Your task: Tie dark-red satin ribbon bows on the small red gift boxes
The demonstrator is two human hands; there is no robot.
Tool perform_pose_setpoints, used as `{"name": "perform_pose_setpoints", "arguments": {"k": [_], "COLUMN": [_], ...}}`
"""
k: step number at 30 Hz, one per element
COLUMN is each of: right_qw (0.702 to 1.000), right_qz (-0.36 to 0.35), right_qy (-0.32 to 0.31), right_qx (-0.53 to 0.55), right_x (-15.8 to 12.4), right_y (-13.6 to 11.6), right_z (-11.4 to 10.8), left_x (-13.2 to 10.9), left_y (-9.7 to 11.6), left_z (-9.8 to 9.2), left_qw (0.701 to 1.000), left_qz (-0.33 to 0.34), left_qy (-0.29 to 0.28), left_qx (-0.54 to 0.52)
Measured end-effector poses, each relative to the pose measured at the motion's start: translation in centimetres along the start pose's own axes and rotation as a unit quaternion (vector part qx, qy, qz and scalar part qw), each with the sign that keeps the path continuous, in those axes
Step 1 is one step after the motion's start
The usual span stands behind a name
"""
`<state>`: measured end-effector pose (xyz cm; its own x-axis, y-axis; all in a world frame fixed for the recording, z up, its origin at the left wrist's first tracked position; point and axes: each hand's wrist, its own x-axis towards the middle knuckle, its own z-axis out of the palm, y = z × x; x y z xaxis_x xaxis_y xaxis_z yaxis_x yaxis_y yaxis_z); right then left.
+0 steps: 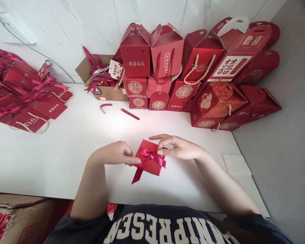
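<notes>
A small red gift box [148, 164] lies on the white table [66, 156] in front of me, with a dark red ribbon bow [149, 156] tied across its top and one ribbon tail hanging off toward me. My left hand [118, 153] is closed, pinching the left loop of the bow at the box's left edge. My right hand [176, 147] pinches the right loop with thumb and a finger, its index finger stretched out over the box's far corner.
Stacked red gift boxes and bags [193, 74] line the wall behind. A cardboard carton [104, 79] of ribbons and tags stands at back centre. Flat red boxes with ribbons [25, 95] pile at the left. Loose red handle strips [130, 114] lie mid-table. A white paper [236, 164] sits at right.
</notes>
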<state>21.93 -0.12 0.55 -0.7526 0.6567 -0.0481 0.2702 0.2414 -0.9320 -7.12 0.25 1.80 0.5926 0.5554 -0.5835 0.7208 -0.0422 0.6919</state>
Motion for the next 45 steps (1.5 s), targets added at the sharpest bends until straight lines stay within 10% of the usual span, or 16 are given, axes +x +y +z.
{"name": "perform_pose_setpoints", "arguments": {"k": [6,16,31,45], "right_qw": [1.000,0.996,0.995,0.989], "right_qz": [0.015,-0.009,-0.048,-0.043], "right_qy": [0.018,-0.028,-0.060,-0.064], "right_qx": [-0.009,0.082,0.056,0.127], "right_x": [-0.3,0.0,0.5,0.7], "right_y": [-0.1,1.0,1.3,2.7], "right_z": [-0.4,-0.6,-0.7,-0.7], "left_x": [1.3,1.8,2.4,4.6], "left_y": [2.1,1.7,2.2,-0.8], "left_z": [1.2,1.2,1.5,1.2], "left_qw": [0.972,0.986,0.987,0.960], "left_qz": [0.114,0.145,0.088,0.172], "left_qy": [0.196,0.009,0.033,0.003], "left_qx": [-0.054,-0.087,-0.131,-0.220]}}
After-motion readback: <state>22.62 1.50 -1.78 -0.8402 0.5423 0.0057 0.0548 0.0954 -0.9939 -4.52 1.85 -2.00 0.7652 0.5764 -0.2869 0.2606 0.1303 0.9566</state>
